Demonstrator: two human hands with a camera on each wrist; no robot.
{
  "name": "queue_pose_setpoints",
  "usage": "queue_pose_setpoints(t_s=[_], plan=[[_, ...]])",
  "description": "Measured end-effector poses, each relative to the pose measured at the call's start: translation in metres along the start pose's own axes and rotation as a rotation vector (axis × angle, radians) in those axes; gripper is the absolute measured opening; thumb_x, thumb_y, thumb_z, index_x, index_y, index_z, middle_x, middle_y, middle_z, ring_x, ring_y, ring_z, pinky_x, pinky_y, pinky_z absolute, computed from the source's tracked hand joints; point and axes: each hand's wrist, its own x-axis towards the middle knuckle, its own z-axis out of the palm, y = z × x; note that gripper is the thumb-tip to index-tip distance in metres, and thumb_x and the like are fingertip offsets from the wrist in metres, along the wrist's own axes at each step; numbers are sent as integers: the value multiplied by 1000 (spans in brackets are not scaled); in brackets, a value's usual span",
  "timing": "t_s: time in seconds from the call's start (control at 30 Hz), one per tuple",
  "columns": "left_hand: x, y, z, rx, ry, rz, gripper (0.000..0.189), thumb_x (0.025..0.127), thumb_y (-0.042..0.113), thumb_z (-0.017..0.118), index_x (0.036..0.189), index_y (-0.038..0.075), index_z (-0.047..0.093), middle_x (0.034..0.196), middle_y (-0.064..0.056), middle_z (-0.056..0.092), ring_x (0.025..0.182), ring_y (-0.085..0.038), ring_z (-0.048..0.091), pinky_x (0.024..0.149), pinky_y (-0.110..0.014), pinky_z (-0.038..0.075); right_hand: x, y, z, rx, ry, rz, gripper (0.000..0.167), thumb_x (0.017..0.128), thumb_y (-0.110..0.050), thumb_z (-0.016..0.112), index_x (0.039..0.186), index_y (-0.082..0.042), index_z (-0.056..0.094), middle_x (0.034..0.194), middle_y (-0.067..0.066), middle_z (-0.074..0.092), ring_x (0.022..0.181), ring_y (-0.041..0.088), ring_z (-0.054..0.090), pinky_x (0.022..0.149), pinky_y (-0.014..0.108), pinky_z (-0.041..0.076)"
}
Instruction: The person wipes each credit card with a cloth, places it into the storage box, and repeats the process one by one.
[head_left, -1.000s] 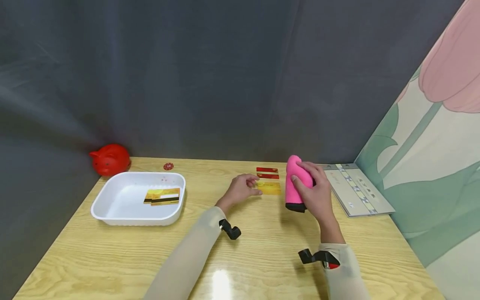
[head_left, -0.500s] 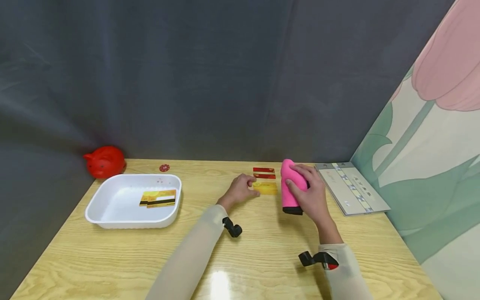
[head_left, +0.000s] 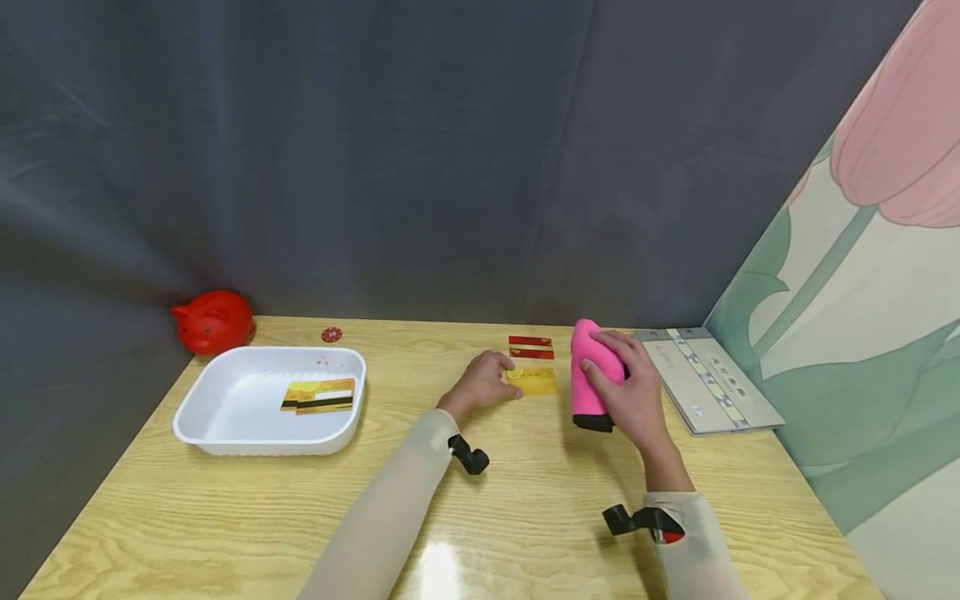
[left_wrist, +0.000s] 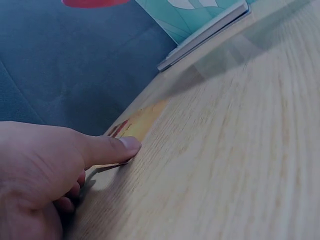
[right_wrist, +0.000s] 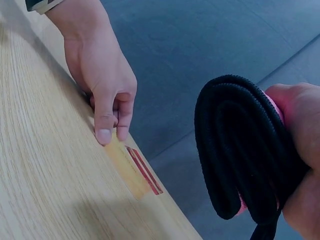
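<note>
My nearly closed left hand [head_left: 482, 383] pinches the yellow card [head_left: 534, 382]; right of it, my right hand [head_left: 633, 392] clasps pink cloth [head_left: 587, 393].

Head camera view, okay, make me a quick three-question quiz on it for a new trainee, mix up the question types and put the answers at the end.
1. True or false: the right hand grips the pink roll.
2. Fill in the blank: the left hand pinches the end of a card coloured ____.
3. Multiple choice: what lies inside the white tray?
A) the piggy bank
B) the poker chip
C) the gold-and-black cards

Key: 1. True. 2. Yellow. 3. C.
</note>
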Motion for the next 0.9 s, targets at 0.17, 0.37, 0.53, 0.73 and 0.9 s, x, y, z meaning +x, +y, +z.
queue_pose_setpoints(t_s=[0.17, 0.37, 0.53, 0.73, 0.9], plan=[[-7, -1, -3, -28, 3, -6, 47, 85, 20, 86, 122, 7, 61, 113, -8, 58, 102, -19, 53, 91, -34, 48, 1, 0, 1, -11, -6, 8, 45, 94, -18, 76, 138, -14, 66, 143, 12, 57, 125, 30, 55, 90, 17, 44], [-15, -6, -7, -98, 4, 2, 35, 89, 10, 80, 117, 12, 59, 100, -3, 62, 90, -15, 56, 86, -33, 49, 0, 1, 4, -27, -3, -7, 44, 94, -17, 76, 137, -13, 67, 141, 13, 58, 124, 31, 55, 89, 20, 45], [-24, -14, -9, -218, -9, -11, 26, 92, 10, 76, 114, 15, 63, 89, 0, 70, 73, -11, 57, 76, -30, 49, 0, 4, 6, -39, -5, -20, 45, 93, -16, 77, 136, -13, 67, 141, 13, 59, 125, 29, 53, 90, 30, 45], [-45, -13, -21, -280, 17, 5, 18, 97, 14, 72, 111, 21, 63, 88, 1, 75, 69, -14, 62, 61, -29, 44, 0, 4, 7, -33, -7, -27, 44, 93, -17, 77, 136, -14, 68, 141, 13, 59, 122, 27, 54, 87, 22, 44], [-67, -6, -44, -305, 90, 66, 5, 100, 17, 69, 103, 20, 70, 98, 0, 75, 83, -16, 70, 67, -30, 57, 0, -1, 11, -3, -23, -35, 44, 93, -16, 77, 136, -13, 68, 141, 13, 59, 122, 26, 55, 85, 14, 43]])
